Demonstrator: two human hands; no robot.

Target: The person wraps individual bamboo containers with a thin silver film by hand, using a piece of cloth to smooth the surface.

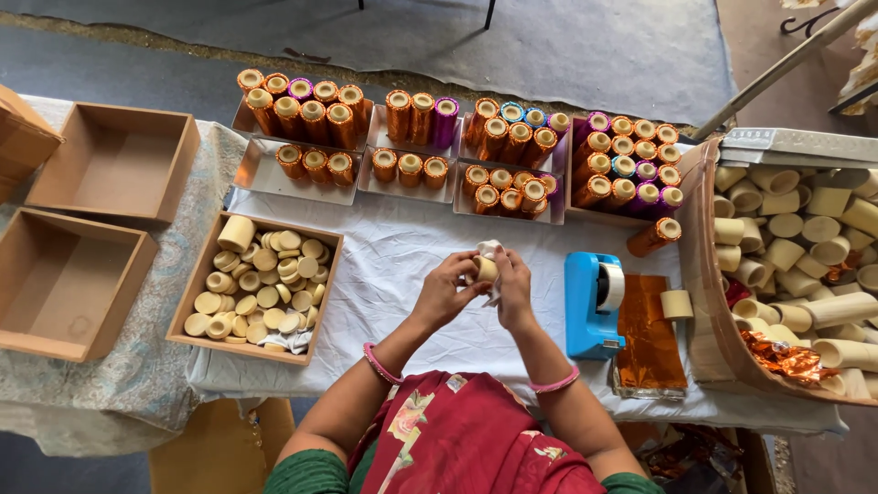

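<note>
Hands meet above the middle of the tabletop [402,252], which carries a white cloth. Left hand [445,291] and right hand [512,285] are both closed around one small cream tube [486,268], with a scrap of white cloth [490,249] pinched against it between the fingers. Wooden box [325,302] to the left holds many cream discs and short tubes. Two bare wooden boxes [174,165] sit further left. Four trays [261,174] at the far edge hold upright tubes wrapped in orange, purple and blue foil. Blue tape dispenser [585,306] stands just right of the hands, next to a stack of orange foil sheets [651,343]. Large tub [704,302] at far right is full of plain cream tubes.
</note>
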